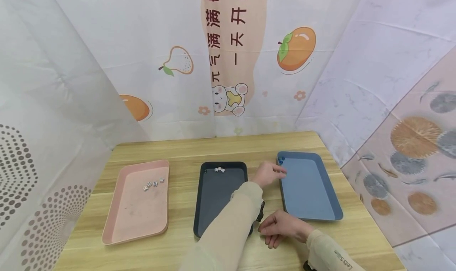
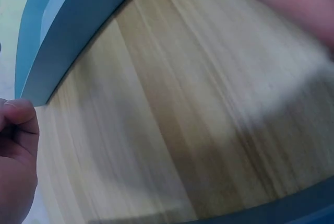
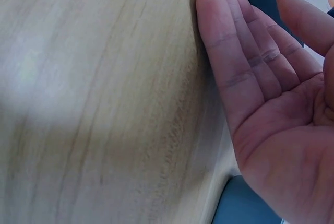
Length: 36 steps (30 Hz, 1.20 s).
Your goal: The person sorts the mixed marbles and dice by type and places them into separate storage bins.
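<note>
My left hand point(image 1: 268, 174) reaches across the dark tray to the left rim of the blue tray point(image 1: 310, 187), fingertips over that rim. In the left wrist view its thumb and fingers point(image 2: 19, 113) are bent close together beside a blue tray wall; whether anything is between them is hidden. Small dark-blue pieces point(image 1: 281, 160) lie in the blue tray's far left corner, too small to identify. My right hand point(image 1: 281, 227) is low over the table between the two trays. The right wrist view shows its palm point(image 3: 282, 130) bare, fingers extended and thumb apart.
The dark tray point(image 1: 204, 199), partly under my left sleeve, holds several white dice point(image 1: 219, 169) and a small dark piece point(image 1: 205, 171) near its far edge. At left, a pink tray point(image 1: 135, 207) carries several white dice point(image 1: 155, 184). Printed curtains hang around the wooden table point(image 1: 185, 148).
</note>
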Motion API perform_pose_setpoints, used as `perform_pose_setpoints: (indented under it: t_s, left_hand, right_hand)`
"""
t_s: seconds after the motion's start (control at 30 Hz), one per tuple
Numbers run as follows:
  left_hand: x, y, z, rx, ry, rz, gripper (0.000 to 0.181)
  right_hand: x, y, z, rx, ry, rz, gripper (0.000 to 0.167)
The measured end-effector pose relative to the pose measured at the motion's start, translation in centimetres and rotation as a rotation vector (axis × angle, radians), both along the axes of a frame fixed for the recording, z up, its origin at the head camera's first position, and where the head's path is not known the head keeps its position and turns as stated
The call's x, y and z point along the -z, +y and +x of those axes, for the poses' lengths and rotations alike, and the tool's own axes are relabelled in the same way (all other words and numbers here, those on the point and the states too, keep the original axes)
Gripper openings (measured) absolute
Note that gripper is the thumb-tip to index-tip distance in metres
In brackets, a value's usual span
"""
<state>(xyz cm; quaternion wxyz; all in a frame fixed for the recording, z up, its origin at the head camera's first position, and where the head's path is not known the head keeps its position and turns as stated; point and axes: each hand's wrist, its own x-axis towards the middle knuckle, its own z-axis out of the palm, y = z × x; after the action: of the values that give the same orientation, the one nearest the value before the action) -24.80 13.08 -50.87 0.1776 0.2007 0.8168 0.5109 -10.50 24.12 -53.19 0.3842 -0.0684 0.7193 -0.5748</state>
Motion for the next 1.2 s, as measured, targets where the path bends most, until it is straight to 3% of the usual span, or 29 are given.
perform_pose_setpoints:
  t_s: [0.3, 0.67, 1.0, 1.2]
  left_hand:
    - [0.1, 0.1, 0.5, 0.037, -0.033, -0.048, 0.017]
    - [0.5, 0.3, 0.6, 0.028, -0.007, -0.114, 0.015]
    - [1.6, 0.7, 0.5, 0.014, 0.011, -0.124, 0.016]
    - [1.4, 0.3, 0.4, 0.024, 0.026, -0.103, 0.017]
  right_hand:
    - [-0.3, -0.1, -0.1, -0.002, -0.005, 0.006, 0.026]
    - [-0.3, -0.1, -0.1, -0.005, -0.027, -0.001, 0.026]
    - [-0.4, -0.2, -0.1, -0.014, -0.021, -0.009, 0.025]
    - [-0.3, -0.1, 0.0, 0.012, -0.016, 0.012, 0.024]
